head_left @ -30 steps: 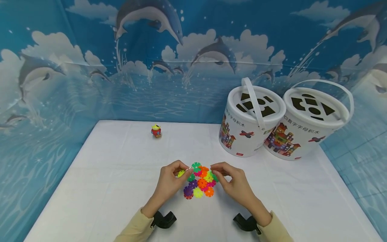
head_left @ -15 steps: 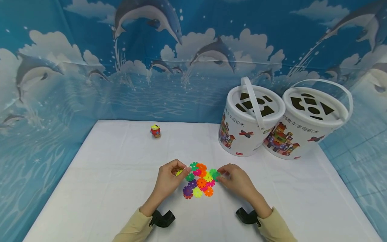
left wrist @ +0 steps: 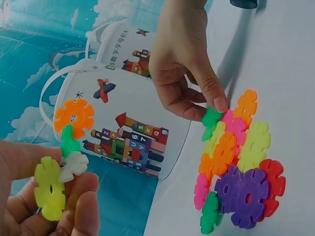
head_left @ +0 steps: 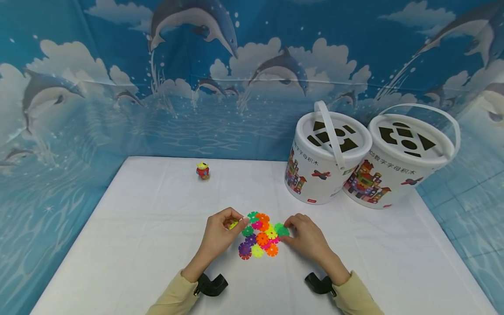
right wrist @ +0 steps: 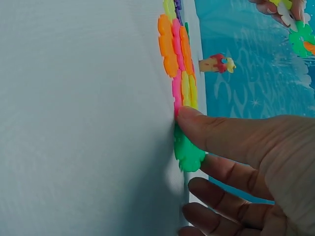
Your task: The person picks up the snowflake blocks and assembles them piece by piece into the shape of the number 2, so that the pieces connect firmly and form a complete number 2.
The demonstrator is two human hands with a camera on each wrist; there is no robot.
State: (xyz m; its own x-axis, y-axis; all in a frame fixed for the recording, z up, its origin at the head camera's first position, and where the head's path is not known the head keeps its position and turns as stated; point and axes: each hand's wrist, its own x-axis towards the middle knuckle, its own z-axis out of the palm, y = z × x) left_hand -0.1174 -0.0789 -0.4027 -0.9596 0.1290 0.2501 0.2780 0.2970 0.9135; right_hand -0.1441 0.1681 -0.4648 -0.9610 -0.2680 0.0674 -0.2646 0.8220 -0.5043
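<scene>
A flat cluster of interlocked, notched plastic snowflake discs (head_left: 262, 239) sits between the hands, in orange, purple, yellow, pink, red and green. My left hand (head_left: 221, 231) pinches a smaller group of joined discs; the left wrist view shows a yellow disc (left wrist: 49, 189), a white disc (left wrist: 74, 166), a green one and an orange disc (left wrist: 74, 118) in it. At the cluster's right end, my right hand (head_left: 308, 238) holds green snowflake discs (right wrist: 188, 150) between thumb and index finger. They adjoin the cluster's yellow and pink discs; the exact joint is partly hidden by the thumb.
Two white lidded buckets (head_left: 323, 175) with handles stand at the back right of the white table (head_left: 157, 253). A small red and yellow toy figure (head_left: 203, 171) stands at the back left. A blue dolphin-print cloth (head_left: 220, 122) hangs behind.
My right hand has shifted right and slightly down from the cluster's top, and the green discs at its fingertips now show more fully. My left hand has barely moved.
</scene>
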